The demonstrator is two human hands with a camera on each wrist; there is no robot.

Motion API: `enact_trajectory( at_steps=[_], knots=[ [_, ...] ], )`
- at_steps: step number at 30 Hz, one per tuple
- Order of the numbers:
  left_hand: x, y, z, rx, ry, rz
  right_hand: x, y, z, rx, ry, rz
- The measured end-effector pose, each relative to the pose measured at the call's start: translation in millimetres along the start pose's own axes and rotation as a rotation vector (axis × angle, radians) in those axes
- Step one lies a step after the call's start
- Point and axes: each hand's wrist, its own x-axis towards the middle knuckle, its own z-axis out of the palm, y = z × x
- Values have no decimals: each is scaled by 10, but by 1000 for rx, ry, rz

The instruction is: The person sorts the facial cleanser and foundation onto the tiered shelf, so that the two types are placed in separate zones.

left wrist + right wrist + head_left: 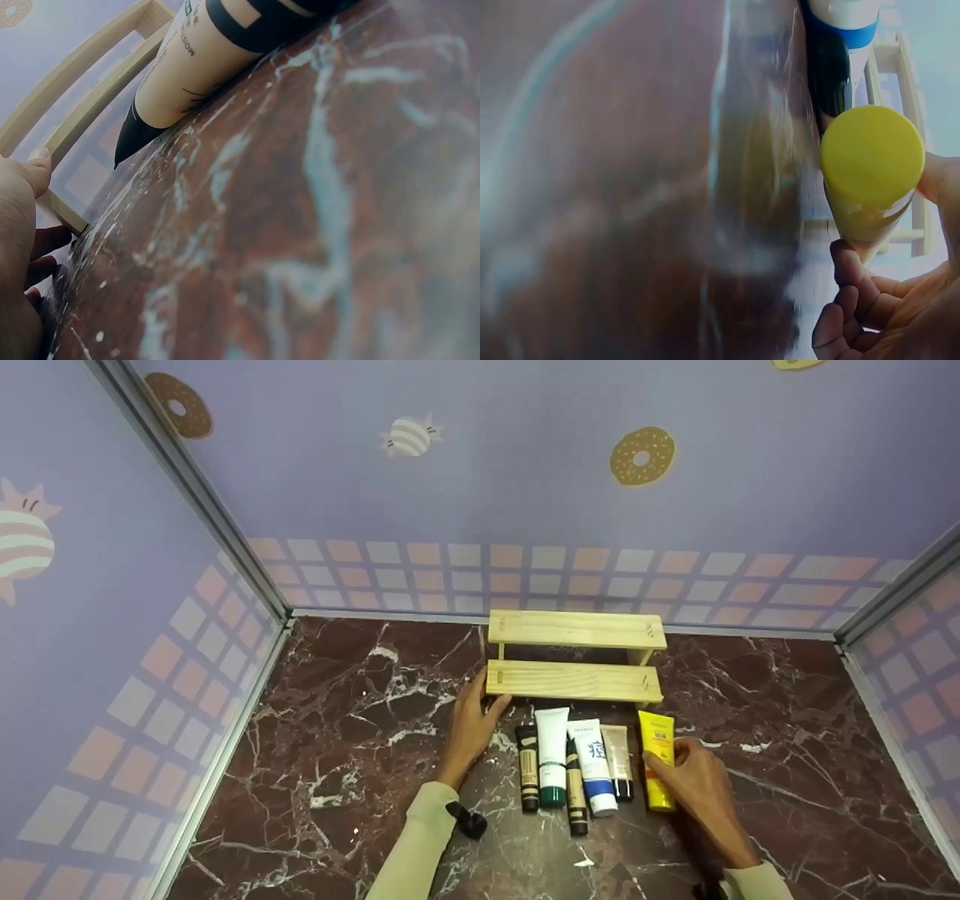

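Observation:
My left hand (471, 726) grips the left end of the lower step of a two-step wooden rack (574, 681); in the left wrist view the thumb (37, 169) lies against its edge. My right hand (697, 781) pinches a yellow squeeze tube (658, 735) between thumb and fingers. The right wrist view shows its round yellow cap (872, 156). Left of it lie a beige tube with a black cap (618, 750), a white-and-blue tube (592, 754), a slim beige tube (575, 791), a white tube with a green cap (553, 742) and a black-and-beige tube (529, 769).
The dark red marbled tabletop (360, 735) carries everything. A purple patterned back wall (525, 495) rises close behind the rack. Side panels (135, 675) with metal edging border the table at left and right.

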Motion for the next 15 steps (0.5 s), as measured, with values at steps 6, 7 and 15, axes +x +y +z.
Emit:
enact_trajectory(
  at_steps=[6,7,15],
  knots=[
    [-3,-4,-9,0,-9,-15,1,22,-76,16,17,22],
    [-5,-5,-11,1,-6,-15,5,21,-88,27,22,23],
    [7,32,-11,8,-5,-16,40,-1,-173,57,76,21]
  ],
)
